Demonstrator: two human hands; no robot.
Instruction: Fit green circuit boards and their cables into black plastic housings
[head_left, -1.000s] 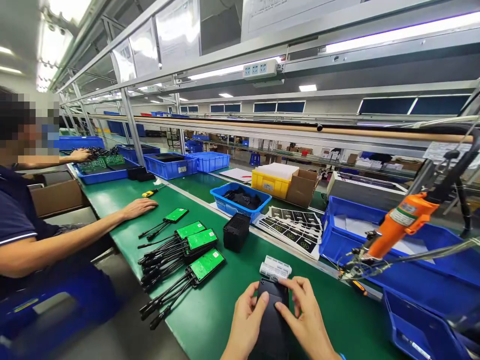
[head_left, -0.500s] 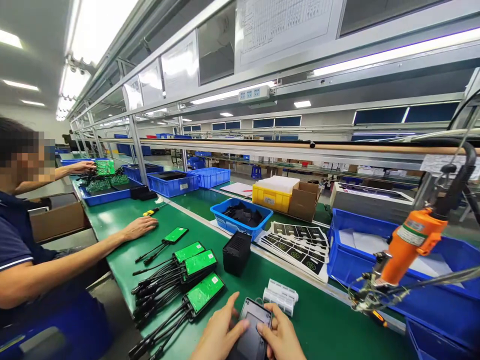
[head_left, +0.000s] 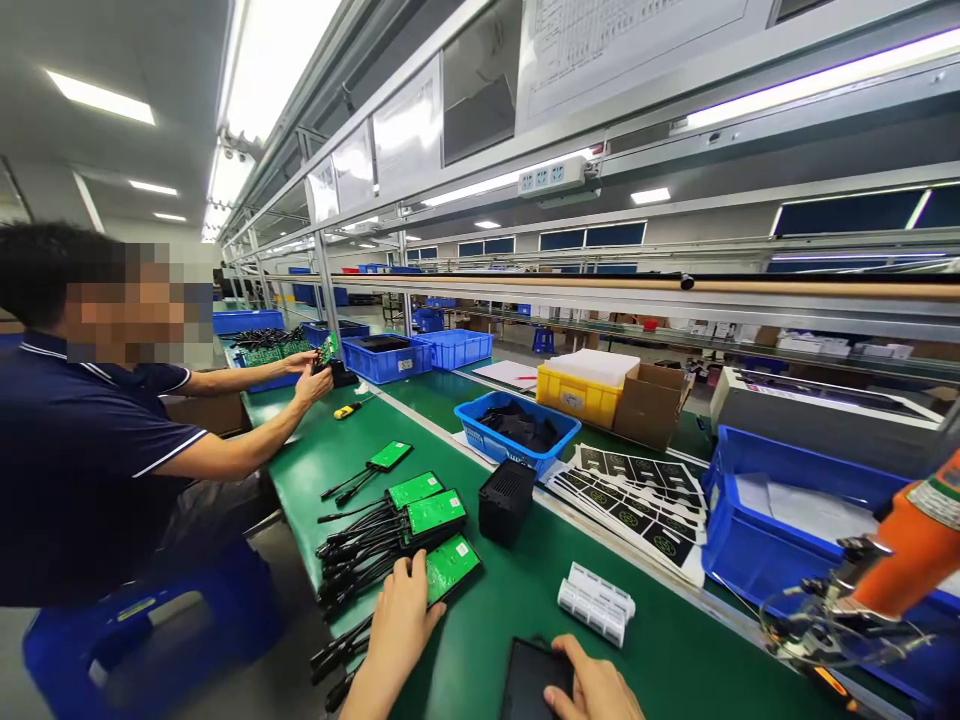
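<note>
Circuit board (head_left: 456, 562) sits under the open fingers of my left hand (head_left: 401, 625), not gripped; to its right, my right hand (head_left: 596, 690) rests flat and open on a black case (head_left: 527, 680).

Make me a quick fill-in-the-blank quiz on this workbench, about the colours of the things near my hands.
1. The left hand rests on a ___ circuit board with black cables.
2. The right hand touches a flat ___ plastic housing.
3. The basket of dark parts further back is ___.
4. The electric screwdriver hanging at the right edge has an ___ body.
Missing words: green; black; blue; orange.
</note>
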